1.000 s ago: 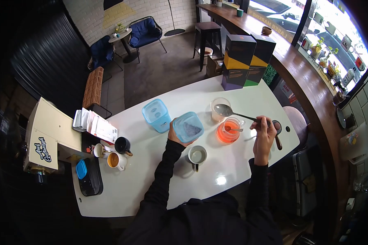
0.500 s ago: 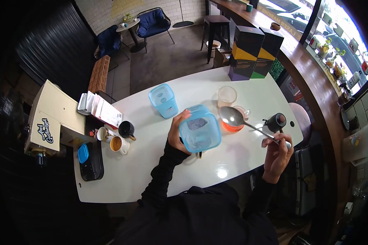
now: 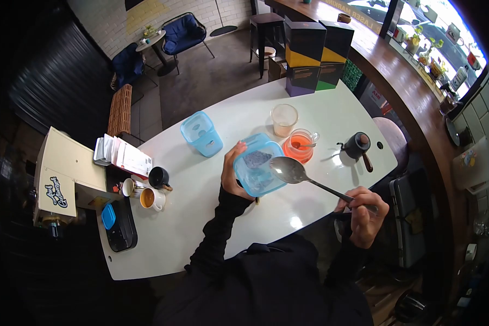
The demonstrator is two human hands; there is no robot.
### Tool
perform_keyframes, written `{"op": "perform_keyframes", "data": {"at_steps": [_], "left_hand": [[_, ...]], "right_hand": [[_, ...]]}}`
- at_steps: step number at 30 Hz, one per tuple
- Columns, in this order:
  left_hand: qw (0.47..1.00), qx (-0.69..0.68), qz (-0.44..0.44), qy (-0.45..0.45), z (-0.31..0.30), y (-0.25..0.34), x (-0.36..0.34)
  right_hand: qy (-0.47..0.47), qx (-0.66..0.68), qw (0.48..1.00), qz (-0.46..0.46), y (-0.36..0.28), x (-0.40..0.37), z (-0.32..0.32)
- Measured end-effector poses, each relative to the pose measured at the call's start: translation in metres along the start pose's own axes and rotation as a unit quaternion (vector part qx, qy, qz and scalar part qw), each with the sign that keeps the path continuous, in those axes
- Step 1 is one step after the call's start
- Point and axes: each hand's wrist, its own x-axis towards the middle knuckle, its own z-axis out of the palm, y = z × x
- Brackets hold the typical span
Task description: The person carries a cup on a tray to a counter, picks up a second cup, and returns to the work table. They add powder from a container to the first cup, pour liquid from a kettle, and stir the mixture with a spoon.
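Centrally, left hand: fingers curled around the side of a blue container, gripping it above the white table and tilting it, open top towards the camera; dark matter lies inside, possibly loose tea, though the view is too small to tell. Right hand: closed in a fist-like pinch on the handle end of a long metal spoon, whose bowl hovers just at the container's right rim, seemingly empty. Just beyond the container: a glass pot of orange liquid with a small stirrer in it, and behind that a clear glass of pale drink, both standing on the table. To the right of these: a small dark kettle with a wooden handle. To the left, well apart: a second blue container, upright and lidded. At the table's far edge: stacked dark boxes with yellow, purple and green bands. At its left end: a black cup, a white cup of brown drink, a fan of leaflets, a cream-coloured machine and a black tray carrying a blue lid. Surface: glossy white, rounded corners. Room: grey floor, white brick wall, two navy armchairs beside a small round table, a slatted wooden bench, a curved wooden counter along the windows.
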Motion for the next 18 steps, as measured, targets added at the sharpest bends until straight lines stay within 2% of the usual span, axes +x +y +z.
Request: {"op": "perform_keyframes", "data": {"at_steps": [5,7,13,18], "left_hand": [[0.998,0.030,0.043,0.019,-0.007,0.002,0.008],[0.998,0.027,0.046,0.019,-0.008,0.003,0.007],[0.999,0.008,0.048,0.010,-0.006,0.003,-0.002],[0.999,-0.005,0.033,0.007,-0.005,0.001,-0.006]], "right_hand": [[-0.086,-0.071,0.993,0.038,0.005,0.006,0.018],[-0.087,-0.082,0.993,0.028,0.012,0.008,0.029],[-0.088,-0.226,0.969,0.051,0.025,0.009,0.056],[-0.074,-0.256,0.963,0.038,0.037,0.010,0.070]]}}
